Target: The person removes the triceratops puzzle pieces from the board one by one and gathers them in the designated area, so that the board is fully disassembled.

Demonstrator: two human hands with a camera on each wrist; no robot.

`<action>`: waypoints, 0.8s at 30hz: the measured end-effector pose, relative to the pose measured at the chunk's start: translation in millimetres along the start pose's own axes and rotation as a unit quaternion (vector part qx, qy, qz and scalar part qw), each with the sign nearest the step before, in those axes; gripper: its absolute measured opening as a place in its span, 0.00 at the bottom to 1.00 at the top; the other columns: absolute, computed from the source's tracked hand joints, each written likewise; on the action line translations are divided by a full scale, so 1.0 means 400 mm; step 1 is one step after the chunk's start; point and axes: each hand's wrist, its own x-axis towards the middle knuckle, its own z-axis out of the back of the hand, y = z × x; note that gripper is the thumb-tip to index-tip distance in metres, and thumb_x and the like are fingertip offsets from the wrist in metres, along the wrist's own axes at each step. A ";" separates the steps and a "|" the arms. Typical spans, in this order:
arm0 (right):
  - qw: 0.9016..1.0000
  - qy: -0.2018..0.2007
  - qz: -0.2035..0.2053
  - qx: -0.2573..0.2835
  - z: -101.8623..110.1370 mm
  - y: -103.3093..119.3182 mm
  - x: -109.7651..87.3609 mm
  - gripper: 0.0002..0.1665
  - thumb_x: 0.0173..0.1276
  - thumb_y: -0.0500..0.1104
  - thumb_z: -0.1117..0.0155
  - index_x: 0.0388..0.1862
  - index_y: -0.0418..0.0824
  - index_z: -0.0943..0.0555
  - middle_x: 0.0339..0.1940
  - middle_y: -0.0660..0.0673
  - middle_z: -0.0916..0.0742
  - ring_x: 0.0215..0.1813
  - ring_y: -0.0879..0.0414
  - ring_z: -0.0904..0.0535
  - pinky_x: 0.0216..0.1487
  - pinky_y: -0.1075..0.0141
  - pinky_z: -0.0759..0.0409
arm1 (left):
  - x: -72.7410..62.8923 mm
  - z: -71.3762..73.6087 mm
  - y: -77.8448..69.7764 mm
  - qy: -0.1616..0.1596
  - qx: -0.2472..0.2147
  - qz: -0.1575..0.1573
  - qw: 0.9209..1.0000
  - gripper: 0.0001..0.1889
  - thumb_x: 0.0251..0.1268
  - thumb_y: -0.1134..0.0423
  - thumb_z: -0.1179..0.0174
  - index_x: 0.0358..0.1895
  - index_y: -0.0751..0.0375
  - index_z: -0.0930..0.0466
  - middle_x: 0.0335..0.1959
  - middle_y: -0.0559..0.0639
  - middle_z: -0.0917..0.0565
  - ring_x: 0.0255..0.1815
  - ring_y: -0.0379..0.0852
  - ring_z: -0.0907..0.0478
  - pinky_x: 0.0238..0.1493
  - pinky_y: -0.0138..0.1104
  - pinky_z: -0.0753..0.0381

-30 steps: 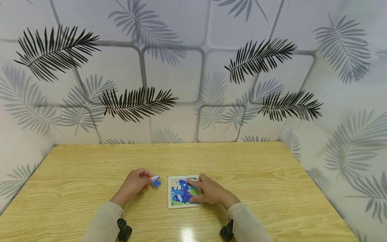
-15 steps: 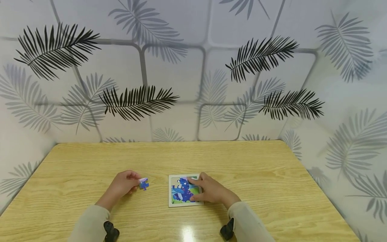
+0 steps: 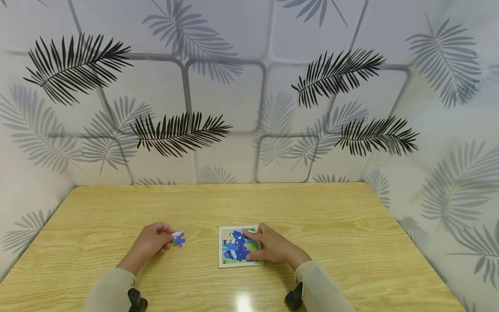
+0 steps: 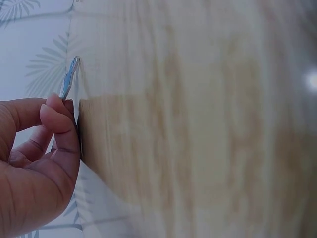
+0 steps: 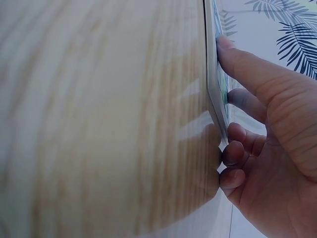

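Cream sleeves (image 3: 109, 290) come nearest. Beyond them, the right hand (image 3: 277, 245) lays spread thumb and forefinger over the right edge of a puzzle board (image 3: 220, 250), midway between the table (image 3: 234, 203) sides; nearer the table's left edge, the left hand (image 3: 150, 239) pinches a blue puzzle piece (image 3: 178, 239).

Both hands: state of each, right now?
Left hand: closed, pinching a blue-and-lilac jigsaw piece.
Right hand: open, resting on the square white-framed jigsaw.
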 end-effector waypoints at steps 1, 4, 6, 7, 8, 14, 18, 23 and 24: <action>1.000 -0.001 0.003 0.001 0.000 0.000 -0.001 0.43 0.61 0.58 0.34 0.72 0.45 0.37 0.33 0.49 0.36 0.33 0.58 0.40 0.32 0.67 0.41 | 0.000 0.000 0.001 0.000 -0.002 0.000 1.000 0.05 0.63 0.73 0.45 0.41 0.72 0.26 0.24 0.51 0.25 0.23 0.41 0.28 0.22 0.30 0.26; 1.000 -0.004 0.016 -0.003 0.001 0.000 -0.004 0.44 0.61 0.59 0.36 0.72 0.44 0.37 0.33 0.49 0.36 0.32 0.58 0.41 0.32 0.68 0.41 | 0.001 0.001 0.003 0.000 -0.005 -0.003 1.000 0.06 0.63 0.73 0.45 0.40 0.72 0.26 0.23 0.50 0.25 0.22 0.41 0.28 0.21 0.29 0.26; 1.000 -0.004 0.019 -0.002 0.002 0.001 -0.006 0.44 0.62 0.59 0.36 0.72 0.44 0.37 0.33 0.50 0.36 0.32 0.58 0.41 0.32 0.68 0.41 | 0.001 0.002 0.003 0.000 -0.006 -0.005 1.000 0.05 0.63 0.73 0.45 0.40 0.72 0.26 0.23 0.50 0.26 0.22 0.41 0.29 0.21 0.29 0.26; 1.000 -0.004 0.021 -0.001 0.002 0.001 -0.007 0.44 0.62 0.60 0.36 0.72 0.43 0.37 0.33 0.50 0.37 0.32 0.58 0.41 0.32 0.68 0.41 | 0.001 0.002 0.002 0.002 -0.007 -0.006 1.000 0.06 0.64 0.73 0.45 0.40 0.73 0.26 0.23 0.50 0.26 0.23 0.41 0.29 0.21 0.29 0.26; 1.000 -0.003 0.019 0.001 0.003 0.002 -0.008 0.44 0.62 0.59 0.36 0.72 0.44 0.37 0.33 0.50 0.36 0.32 0.58 0.41 0.32 0.67 0.42 | 0.000 0.003 0.002 0.003 -0.008 -0.008 1.000 0.06 0.64 0.73 0.45 0.40 0.73 0.26 0.24 0.51 0.25 0.23 0.41 0.29 0.21 0.29 0.26; 1.000 -0.001 0.005 0.009 0.001 0.002 -0.005 0.44 0.61 0.57 0.34 0.72 0.46 0.37 0.33 0.49 0.36 0.33 0.57 0.41 0.32 0.67 0.43 | -0.007 0.005 -0.001 0.004 -0.012 -0.001 1.000 0.06 0.64 0.73 0.45 0.42 0.73 0.26 0.25 0.51 0.25 0.24 0.41 0.28 0.22 0.29 0.26; 1.000 -0.001 0.001 0.011 -0.001 0.003 -0.004 0.44 0.60 0.57 0.34 0.72 0.46 0.37 0.33 0.49 0.36 0.33 0.57 0.41 0.32 0.66 0.42 | -0.009 0.006 -0.002 0.002 -0.013 -0.003 1.000 0.08 0.64 0.72 0.44 0.43 0.74 0.26 0.25 0.52 0.24 0.24 0.42 0.28 0.22 0.30 0.25; 1.000 -0.003 0.000 0.006 -0.001 0.004 -0.005 0.44 0.61 0.57 0.34 0.72 0.47 0.37 0.33 0.49 0.36 0.33 0.57 0.41 0.32 0.67 0.42 | -0.008 0.008 0.000 -0.001 -0.017 -0.003 1.000 0.09 0.64 0.71 0.44 0.44 0.74 0.27 0.25 0.52 0.24 0.24 0.42 0.28 0.22 0.30 0.25; 1.000 -0.003 0.001 0.005 -0.001 0.003 -0.005 0.43 0.61 0.57 0.34 0.72 0.47 0.37 0.33 0.49 0.36 0.32 0.57 0.41 0.32 0.67 0.42 | -0.008 0.009 0.000 -0.001 -0.017 -0.003 1.000 0.09 0.64 0.71 0.44 0.44 0.74 0.27 0.26 0.52 0.24 0.24 0.42 0.27 0.23 0.30 0.25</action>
